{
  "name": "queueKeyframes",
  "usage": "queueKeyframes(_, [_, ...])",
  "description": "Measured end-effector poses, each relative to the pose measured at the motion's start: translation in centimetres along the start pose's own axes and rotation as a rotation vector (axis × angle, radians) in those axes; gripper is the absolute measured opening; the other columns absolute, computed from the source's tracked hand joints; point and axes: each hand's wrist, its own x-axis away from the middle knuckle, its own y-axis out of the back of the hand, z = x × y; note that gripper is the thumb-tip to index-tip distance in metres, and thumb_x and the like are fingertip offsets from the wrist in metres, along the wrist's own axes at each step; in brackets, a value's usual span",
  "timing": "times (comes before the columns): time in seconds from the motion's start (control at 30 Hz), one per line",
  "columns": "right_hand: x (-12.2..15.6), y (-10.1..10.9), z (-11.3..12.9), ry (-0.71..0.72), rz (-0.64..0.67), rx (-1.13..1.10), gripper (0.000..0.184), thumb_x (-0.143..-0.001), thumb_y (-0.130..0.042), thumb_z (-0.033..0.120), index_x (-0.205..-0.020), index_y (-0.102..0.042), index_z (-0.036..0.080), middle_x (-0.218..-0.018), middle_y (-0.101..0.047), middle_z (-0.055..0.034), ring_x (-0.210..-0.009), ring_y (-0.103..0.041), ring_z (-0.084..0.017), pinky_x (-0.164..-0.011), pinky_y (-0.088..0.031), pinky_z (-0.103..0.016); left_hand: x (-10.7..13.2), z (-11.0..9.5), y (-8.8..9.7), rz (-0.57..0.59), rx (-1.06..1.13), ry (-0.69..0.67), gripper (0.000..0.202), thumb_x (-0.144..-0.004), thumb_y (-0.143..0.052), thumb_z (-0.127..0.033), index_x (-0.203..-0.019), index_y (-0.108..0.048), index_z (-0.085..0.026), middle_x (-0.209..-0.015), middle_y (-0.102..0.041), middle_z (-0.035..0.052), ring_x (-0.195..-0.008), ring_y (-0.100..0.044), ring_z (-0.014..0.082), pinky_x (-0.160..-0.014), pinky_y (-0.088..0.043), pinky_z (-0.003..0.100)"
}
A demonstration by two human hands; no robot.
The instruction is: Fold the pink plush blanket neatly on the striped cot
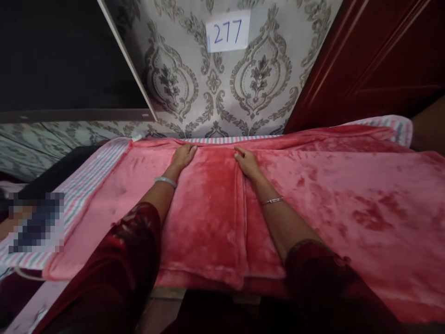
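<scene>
While both palms lie spread flat, gripping nothing, my left hand [184, 155] and right hand [247, 162] press the pink blanket [330, 185] near its far edge.
Flat, I judge, to pin the folded panel smooth. Blanket covers the striped sheet [86, 185]. Count: two hands, one blanket, one sheet, one bangle [166, 181] per wrist, one paper label [227, 31] on the wall.

Both arms reach straight forward, dark red sleeves pushed up past the elbows. The left hand [183, 155] lies flat, palm down, fingers together. The right hand [246, 161] also lies palm down, fingers slightly curled. Each wrist wears a bangle.
</scene>
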Motion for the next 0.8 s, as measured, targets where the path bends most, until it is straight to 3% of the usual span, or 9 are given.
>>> queueKeyframes(0.17, [-0.1, 0.0, -0.2, 0.025, 0.014, -0.02, 0.051, -0.079, -0.062, 0.015, -0.129, -0.069, 0.01, -0.134, -0.066, -0.0133, -0.129, -0.059, -0.025, -0.119, -0.037, -0.041, -0.1, -0.8, 1.0, 0.089, -0.032, -0.011, 0.046, -0.1, -0.036, -0.035, -0.123, -0.066, -0.007, -0.128, -0.066, 0.0185, -0.12, -0.06, 0.0302, -0.103, -0.045, 0.039])
queueKeyframes(0.3, [-0.4, -0.1, -0.7, 0.026, 0.006, -0.08, 0.05, -0.078, -0.062, 0.013, -0.128, -0.069, 0.014, -0.134, -0.067, -0.0106, -0.129, -0.059, -0.025, -0.119, -0.038, -0.043, 1.7, -2.8, 3.1, 0.008, -0.127, -0.136, 0.05, -0.093, -0.051, -0.029, -0.136, -0.056, -0.004, -0.14, -0.056, 0.0225, -0.131, -0.049, 0.0345, -0.113, -0.037, 0.046])
queueKeyframes(0.4, [-1.1, -0.3, -0.9, 0.039, -0.02, -0.125, 0.046, -0.081, -0.06, 0.013, -0.125, -0.07, 0.017, -0.131, -0.068, -0.0079, -0.129, -0.059, -0.024, -0.119, -0.038, -0.046, 5.9, -5.7, 4.6, -0.013, -0.121, -0.363, 0.039, -0.095, -0.048, -0.027, -0.13, -0.06, -0.011, -0.134, -0.058, 0.0172, -0.127, -0.052, 0.0305, -0.113, -0.039, 0.046])
queueKeyframes(0.5, [-1.7, -0.5, -1.0, 0.057, -0.052, -0.169, 0.045, -0.084, -0.059, 0.014, -0.128, -0.068, 0.016, -0.134, -0.066, -0.0085, -0.131, -0.057, -0.023, -0.12, -0.036, -0.044, 11.9, -9.3, 5.6, 0.102, -0.018, -0.643, 0.033, -0.1, -0.04, -0.026, -0.121, -0.064, -0.016, -0.124, -0.063, 0.0124, -0.12, -0.057, 0.026, -0.107, -0.045, 0.042])
queueKeyframes(0.6, [-1.9, -0.6, -1.1, 0.051, -0.034, -0.205, 0.044, -0.086, -0.06, 0.016, -0.13, -0.067, 0.015, -0.136, -0.064, -0.0099, -0.132, -0.056, -0.023, -0.12, -0.035, -0.043, 17.4, -12.3, 6.0, 0.257, 0.037, -0.851, 0.034, -0.1, -0.04, -0.019, -0.127, -0.061, -0.021, -0.136, -0.059, 0.0102, -0.121, -0.058, 0.0217, -0.103, -0.048, 0.036])
queueKeyframes(0.7, [-1.9, -0.4, -1.5, 0.03, -0.004, -0.236, 0.041, -0.09, -0.057, 0.019, -0.13, -0.067, 0.014, -0.135, -0.065, -0.0101, -0.13, -0.057, -0.022, -0.119, -0.036, -0.044, 20.8, -14.0, 6.3, 0.347, 0.032, -0.949, 0.03, -0.099, -0.045, -0.018, -0.124, -0.06, -0.018, -0.136, -0.057, 0.0126, -0.117, -0.06, 0.0217, -0.1, -0.05, 0.035])
queueKeyframes(0.8, [-2.1, -0.4, -2.3, 0.016, -0.003, -0.259, 0.039, -0.095, -0.051, 0.021, -0.131, -0.065, 0.013, -0.135, -0.065, -0.0112, -0.129, -0.058, -0.022, -0.117, -0.038, -0.045, 22.6, -14.4, 6.7, 0.416, 0.071, -0.905, 0.018, -0.093, -0.059, -0.027, -0.106, -0.063, -0.015, -0.113, -0.062, 0.0117, -0.095, -0.061, 0.0205, -0.085, -0.053, 0.033])
